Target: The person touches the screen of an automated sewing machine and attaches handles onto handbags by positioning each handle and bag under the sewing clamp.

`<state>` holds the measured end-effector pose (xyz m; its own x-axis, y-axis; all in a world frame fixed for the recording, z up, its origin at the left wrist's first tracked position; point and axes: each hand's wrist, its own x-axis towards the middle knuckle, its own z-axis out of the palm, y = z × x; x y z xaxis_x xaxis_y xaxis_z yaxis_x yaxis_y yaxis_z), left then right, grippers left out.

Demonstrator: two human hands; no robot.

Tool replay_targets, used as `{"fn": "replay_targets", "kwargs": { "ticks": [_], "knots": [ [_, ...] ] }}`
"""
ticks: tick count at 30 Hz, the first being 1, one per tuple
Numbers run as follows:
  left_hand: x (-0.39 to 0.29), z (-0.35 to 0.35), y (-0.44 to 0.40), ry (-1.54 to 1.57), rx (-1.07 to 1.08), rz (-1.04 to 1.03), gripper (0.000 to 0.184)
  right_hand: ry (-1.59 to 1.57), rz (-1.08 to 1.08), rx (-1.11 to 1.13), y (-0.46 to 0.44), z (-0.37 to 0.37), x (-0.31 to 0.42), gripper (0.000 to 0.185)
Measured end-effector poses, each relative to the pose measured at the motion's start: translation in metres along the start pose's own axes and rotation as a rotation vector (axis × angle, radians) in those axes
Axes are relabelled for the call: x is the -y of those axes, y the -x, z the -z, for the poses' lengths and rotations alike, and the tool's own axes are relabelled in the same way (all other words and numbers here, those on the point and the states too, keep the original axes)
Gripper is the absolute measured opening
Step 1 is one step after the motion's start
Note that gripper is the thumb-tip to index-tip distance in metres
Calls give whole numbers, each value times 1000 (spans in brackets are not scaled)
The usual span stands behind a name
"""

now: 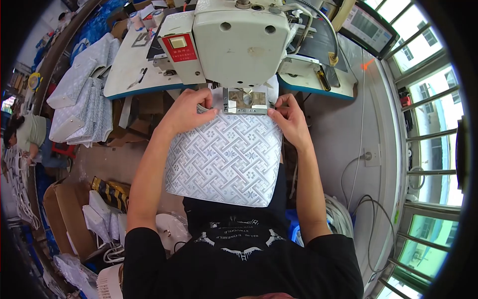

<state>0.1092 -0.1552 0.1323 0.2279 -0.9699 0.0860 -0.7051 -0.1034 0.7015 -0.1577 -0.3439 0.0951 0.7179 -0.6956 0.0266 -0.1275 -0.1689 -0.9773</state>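
Observation:
A grey-and-white patterned bag panel (224, 154) hangs from the work area of a large white sewing machine (241, 47) down toward my lap. Its upper edge lies under the machine's metal clamp frame (245, 101). My left hand (194, 110) pinches the panel's top edge just left of the clamp, thumb against the patterned face. On the other side, my right hand (290, 119) grips the top right corner beside the clamp, with thumb and fingers closed. The needle area behind the clamp is mostly hidden by the machine head.
Finished-looking patterned bags (82, 94) are stacked at the left. A cardboard box (69, 219) with white pieces stands low left. Small snips (139, 77) lie on the white table (124, 82). A monitor (366, 27) and barred windows are at the right; another person (32, 137) is far left.

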Motion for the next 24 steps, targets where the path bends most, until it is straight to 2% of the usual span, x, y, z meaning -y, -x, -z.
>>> {"fn": "replay_targets", "kwargs": {
  "ticks": [4,7,9,12,16,24],
  "knots": [
    [6,-1,-3,71,18,26,25,-62,-2,29,-1,-1,-10,26],
    [9,-4,-3,59,-13,2,26,-326,88,-11,-1,-9,-26,22],
    [11,-3,0,57,-33,-10,27,-340,89,-23,1,-12,-30,21],
    [15,-2,2,-188,-111,-124,31,-361,90,-64,7,-15,-31,18],
    [21,-5,-1,-113,-48,-124,38,-283,96,-152,8,-25,-31,18],
    [17,-8,0,28,-38,52,43,-361,112,-142,2,-27,-38,17]
  ]
}}
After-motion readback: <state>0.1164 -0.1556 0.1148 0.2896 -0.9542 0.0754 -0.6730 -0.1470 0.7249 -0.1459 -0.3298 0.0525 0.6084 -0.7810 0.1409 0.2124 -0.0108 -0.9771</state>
